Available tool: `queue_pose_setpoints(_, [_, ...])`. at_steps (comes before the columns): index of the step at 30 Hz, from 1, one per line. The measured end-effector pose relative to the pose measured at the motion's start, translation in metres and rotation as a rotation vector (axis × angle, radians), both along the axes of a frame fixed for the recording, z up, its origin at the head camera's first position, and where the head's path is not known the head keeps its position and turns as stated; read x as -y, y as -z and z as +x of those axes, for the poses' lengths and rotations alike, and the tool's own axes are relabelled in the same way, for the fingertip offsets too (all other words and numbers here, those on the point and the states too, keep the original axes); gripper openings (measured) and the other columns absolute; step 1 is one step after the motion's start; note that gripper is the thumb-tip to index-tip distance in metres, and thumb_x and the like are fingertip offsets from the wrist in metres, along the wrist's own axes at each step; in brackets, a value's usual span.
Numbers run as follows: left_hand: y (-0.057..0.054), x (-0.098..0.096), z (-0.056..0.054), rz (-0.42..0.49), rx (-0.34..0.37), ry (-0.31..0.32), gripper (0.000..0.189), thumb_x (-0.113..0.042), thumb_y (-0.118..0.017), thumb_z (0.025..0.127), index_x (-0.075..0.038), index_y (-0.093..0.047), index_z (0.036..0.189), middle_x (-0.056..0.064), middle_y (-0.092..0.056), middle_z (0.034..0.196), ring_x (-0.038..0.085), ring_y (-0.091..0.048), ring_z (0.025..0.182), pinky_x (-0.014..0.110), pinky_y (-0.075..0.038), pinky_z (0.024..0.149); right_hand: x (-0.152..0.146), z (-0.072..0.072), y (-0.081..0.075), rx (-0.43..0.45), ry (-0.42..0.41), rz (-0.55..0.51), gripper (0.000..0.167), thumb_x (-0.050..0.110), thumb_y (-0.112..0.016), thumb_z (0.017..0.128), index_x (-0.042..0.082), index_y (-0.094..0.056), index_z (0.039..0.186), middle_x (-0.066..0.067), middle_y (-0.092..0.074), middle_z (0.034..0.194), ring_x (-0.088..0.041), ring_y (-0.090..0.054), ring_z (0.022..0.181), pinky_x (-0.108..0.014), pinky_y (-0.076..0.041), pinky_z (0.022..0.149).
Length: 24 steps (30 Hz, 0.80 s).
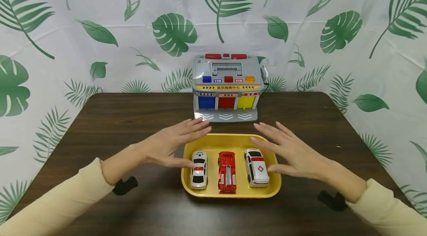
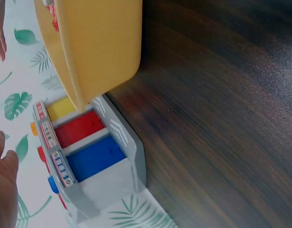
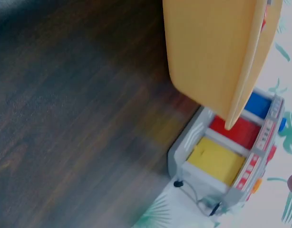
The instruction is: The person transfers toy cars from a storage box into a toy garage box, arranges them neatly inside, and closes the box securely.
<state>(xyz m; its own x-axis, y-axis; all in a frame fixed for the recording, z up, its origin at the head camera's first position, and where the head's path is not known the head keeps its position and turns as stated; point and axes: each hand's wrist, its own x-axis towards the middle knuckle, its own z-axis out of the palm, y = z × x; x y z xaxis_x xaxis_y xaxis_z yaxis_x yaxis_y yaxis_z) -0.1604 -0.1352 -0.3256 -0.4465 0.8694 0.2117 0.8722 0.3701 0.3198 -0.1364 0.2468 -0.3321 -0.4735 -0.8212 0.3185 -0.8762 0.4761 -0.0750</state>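
In the head view a yellow tray (image 1: pixel 213 193) holds three toy vehicles side by side. On the left is a white toy police car (image 1: pixel 199 171), in the middle a red toy fire truck (image 1: pixel 227 173), and on the right a white toy ambulance (image 1: pixel 257 167) with a red cross. My left hand (image 1: pixel 175 141) hovers with fingers extended over the tray's left side, its thumb near the police car. Over the right side hovers my right hand (image 1: pixel 288 150), fingers spread, thumb close to the ambulance. Neither hand holds anything.
Behind the tray stands a grey toy station (image 1: pixel 227 71) with blue, red and yellow doors and a handle on top. A cord shows at its right side. The dark wooden table (image 1: pixel 133 206) ends against a leaf-patterned cloth (image 1: pixel 133 50).
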Motion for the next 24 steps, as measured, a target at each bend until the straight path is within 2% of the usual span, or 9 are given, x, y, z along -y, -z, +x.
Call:
queue_pose_setpoints(2, [0.001, 0.002, -0.004, 0.031, 0.035, -0.034, 0.084, -0.059, -0.054, 0.085, -0.022, -0.017, 0.152, -0.002, -0.013, 0.158, 0.021, -0.011, 0.146, 0.051, -0.021, 0.114, -0.004, -0.004, -0.001, 0.025, 0.03, -0.015, 0.068, 0.058, -0.046, 0.091, 0.018, -0.037, 0.146, -0.011, -0.027, 0.154, -0.026, -0.022, 0.142, -0.038, 0.001, 0.119])
queue_pose_setpoints(5, [0.003, 0.005, -0.01, 0.087, 0.086, -0.096, 0.083, -0.055, -0.056, 0.087, -0.023, -0.015, 0.152, -0.002, -0.012, 0.159, 0.022, -0.012, 0.145, 0.055, -0.026, 0.111, -0.01, -0.011, -0.002, 0.072, 0.091, -0.051, 0.068, 0.042, -0.062, 0.088, 0.019, -0.035, 0.147, -0.008, -0.026, 0.155, -0.023, -0.022, 0.142, -0.038, -0.004, 0.119])
queue_pose_setpoints(8, [0.005, 0.007, -0.017, 0.156, 0.123, -0.162, 0.083, -0.053, -0.057, 0.087, -0.025, -0.013, 0.152, -0.002, -0.011, 0.159, 0.023, -0.016, 0.145, 0.056, -0.027, 0.11, -0.016, -0.018, -0.003, 0.111, 0.153, -0.109, 0.071, 0.031, -0.068, 0.085, 0.018, -0.035, 0.147, -0.007, -0.027, 0.154, -0.024, -0.026, 0.141, -0.048, -0.016, 0.117])
queue_pose_setpoints(11, [0.008, 0.01, -0.025, 0.231, 0.127, -0.215, 0.084, -0.055, -0.056, 0.088, -0.024, -0.013, 0.152, -0.001, -0.015, 0.158, 0.024, -0.022, 0.143, 0.053, -0.029, 0.11, -0.021, -0.025, -0.003, 0.13, 0.202, -0.182, 0.069, 0.029, -0.068, 0.086, 0.017, -0.037, 0.146, -0.008, -0.03, 0.152, -0.023, -0.03, 0.138, -0.054, -0.031, 0.108])
queue_pose_setpoints(14, [0.011, 0.012, -0.032, 0.306, 0.113, -0.262, 0.084, -0.057, -0.055, 0.087, -0.021, -0.016, 0.152, 0.003, -0.02, 0.156, 0.025, -0.027, 0.14, 0.05, -0.03, 0.11, -0.025, -0.033, -0.002, 0.116, 0.231, -0.252, 0.068, 0.025, -0.07, 0.085, 0.015, -0.04, 0.144, -0.01, -0.036, 0.149, -0.021, -0.035, 0.135, -0.039, -0.037, 0.107])
queue_pose_setpoints(17, [0.013, 0.013, -0.04, 0.369, 0.108, -0.315, 0.085, -0.061, -0.053, 0.086, -0.018, -0.019, 0.151, 0.005, -0.024, 0.155, 0.025, -0.03, 0.14, 0.049, -0.03, 0.11, -0.028, -0.042, -0.002, 0.091, 0.263, -0.314, 0.069, 0.019, -0.074, 0.081, 0.013, -0.042, 0.142, -0.012, -0.041, 0.144, -0.017, -0.038, 0.133, -0.018, -0.03, 0.107])
queue_pose_setpoints(19, [0.013, 0.012, -0.045, 0.406, 0.111, -0.351, 0.086, -0.062, -0.054, 0.085, -0.016, -0.021, 0.151, 0.005, -0.025, 0.155, 0.025, -0.029, 0.14, 0.049, -0.029, 0.111, -0.029, -0.049, -0.002, 0.083, 0.298, -0.352, 0.069, 0.015, -0.075, 0.079, 0.011, -0.044, 0.141, -0.013, -0.044, 0.142, -0.015, -0.038, 0.132, -0.013, -0.027, 0.106])
queue_pose_setpoints(21, [0.015, 0.012, -0.05, 0.431, 0.119, -0.39, 0.087, -0.061, -0.056, 0.084, -0.016, -0.022, 0.151, 0.006, -0.025, 0.155, 0.025, -0.028, 0.14, 0.049, -0.028, 0.112, -0.029, -0.055, -0.002, 0.088, 0.344, -0.387, 0.069, 0.013, -0.076, 0.078, 0.011, -0.045, 0.14, -0.013, -0.047, 0.139, -0.016, -0.041, 0.129, -0.014, -0.03, 0.104])
queue_pose_setpoints(24, [0.017, 0.011, -0.06, 0.465, 0.14, -0.442, 0.085, -0.053, -0.062, 0.085, -0.016, -0.022, 0.151, 0.005, -0.026, 0.154, 0.026, -0.028, 0.14, 0.048, -0.026, 0.113, -0.027, -0.064, -0.001, 0.125, 0.411, -0.43, 0.068, 0.012, -0.075, 0.079, 0.01, -0.046, 0.14, -0.014, -0.049, 0.137, -0.024, -0.046, 0.124, -0.031, -0.041, 0.104])
